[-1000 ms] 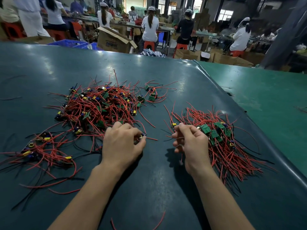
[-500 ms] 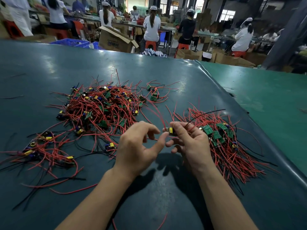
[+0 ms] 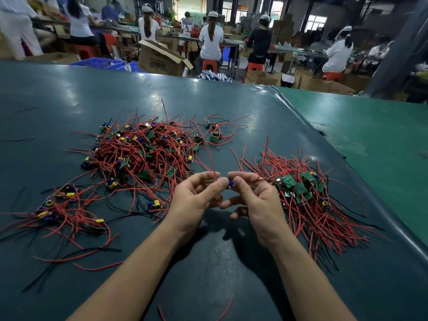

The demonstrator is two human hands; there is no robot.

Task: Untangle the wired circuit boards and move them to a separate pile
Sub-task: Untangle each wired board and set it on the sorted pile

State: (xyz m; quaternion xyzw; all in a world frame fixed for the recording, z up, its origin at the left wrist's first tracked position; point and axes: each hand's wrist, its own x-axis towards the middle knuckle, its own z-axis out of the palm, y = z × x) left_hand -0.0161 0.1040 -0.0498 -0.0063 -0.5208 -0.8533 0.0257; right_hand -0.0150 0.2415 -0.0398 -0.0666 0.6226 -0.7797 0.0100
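Note:
A big tangle of small green circuit boards with red and black wires [image 3: 143,151] lies left of centre on the dark table [image 3: 208,262]. A tidier pile of boards [image 3: 303,195] lies at the right, wires fanned towards me. Between the two, raised above the table, my right hand [image 3: 257,200] pinches one board with a blue capacitor [image 3: 230,183]. My left hand [image 3: 196,198] pinches that board's red wire [image 3: 212,163], which runs up and away. A smaller clump [image 3: 62,209] lies at the near left.
A few boards [image 3: 214,135] lie apart behind the big tangle. Loose red wires [image 3: 222,313] lie near the front edge. A lighter green table [image 3: 375,144] adjoins at the right. Beyond the far edge are cardboard boxes [image 3: 159,59] and seated workers.
My left hand lifted a board from the tangle's near edge and brought it to my right hand. Both hands have risen and now hold it between the piles, its wire trailing upward.

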